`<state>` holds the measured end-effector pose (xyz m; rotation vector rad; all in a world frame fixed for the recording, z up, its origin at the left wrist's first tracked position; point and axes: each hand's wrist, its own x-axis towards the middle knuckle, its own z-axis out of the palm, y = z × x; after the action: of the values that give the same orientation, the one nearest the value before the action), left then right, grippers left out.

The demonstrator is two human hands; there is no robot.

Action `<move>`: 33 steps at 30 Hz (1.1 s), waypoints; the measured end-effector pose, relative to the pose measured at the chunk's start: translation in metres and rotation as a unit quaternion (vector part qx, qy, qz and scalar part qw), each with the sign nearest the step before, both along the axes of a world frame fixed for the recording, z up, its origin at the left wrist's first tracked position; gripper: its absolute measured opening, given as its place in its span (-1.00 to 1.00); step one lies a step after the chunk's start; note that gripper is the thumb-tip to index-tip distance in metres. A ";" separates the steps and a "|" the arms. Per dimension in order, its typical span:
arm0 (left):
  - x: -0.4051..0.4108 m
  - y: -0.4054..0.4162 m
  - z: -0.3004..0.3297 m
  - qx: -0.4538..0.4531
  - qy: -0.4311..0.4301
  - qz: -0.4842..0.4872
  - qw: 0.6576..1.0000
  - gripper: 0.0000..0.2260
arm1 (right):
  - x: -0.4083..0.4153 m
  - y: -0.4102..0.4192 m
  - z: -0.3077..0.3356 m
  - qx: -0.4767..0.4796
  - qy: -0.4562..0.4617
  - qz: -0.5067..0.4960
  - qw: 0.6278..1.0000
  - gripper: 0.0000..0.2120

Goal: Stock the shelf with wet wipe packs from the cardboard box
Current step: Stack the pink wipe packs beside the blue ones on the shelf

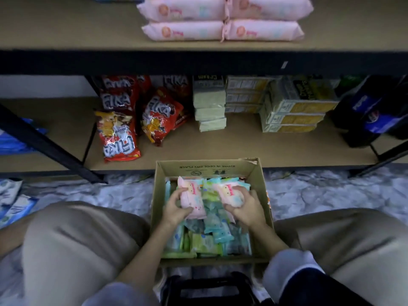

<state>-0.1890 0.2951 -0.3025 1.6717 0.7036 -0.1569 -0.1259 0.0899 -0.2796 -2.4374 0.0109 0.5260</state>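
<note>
An open cardboard box stands on the floor between my knees, filled with several blue, green and pink wet wipe packs. My left hand grips a pink wet wipe pack inside the box. My right hand grips a second pink pack beside it. On the upper shelf, several pink packs lie stacked in two rows.
The lower shelf holds red snack bags, pale stacked packets, yellow cartons and dark blue packs. Black frame struts cross at the left. Loose packets lie on the marbled floor at the left.
</note>
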 end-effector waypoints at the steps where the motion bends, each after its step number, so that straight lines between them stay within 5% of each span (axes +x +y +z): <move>1: 0.005 0.002 0.015 0.006 -0.030 -0.004 1.000 -0.49 | 0.005 0.002 0.014 0.010 -0.028 0.002 1.000 -0.42; 16: 0.015 0.011 0.271 0.041 -0.355 -0.051 0.933 -0.53 | 0.031 0.001 0.232 0.152 -0.395 0.046 0.905 -0.47; 26: 0.060 0.029 0.391 0.095 -0.469 -0.079 0.875 -0.52 | 0.076 0.013 0.343 0.175 -0.480 0.028 0.859 -0.48; 33: 0.127 0.045 0.421 0.159 -0.449 -0.051 0.878 -0.53 | 0.127 0.033 0.398 0.070 -0.456 0.018 0.887 -0.44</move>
<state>-0.0617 0.3404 0.1189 1.8424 -0.0799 0.6683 0.0008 0.1228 0.1180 -2.3134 -0.4481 -0.6218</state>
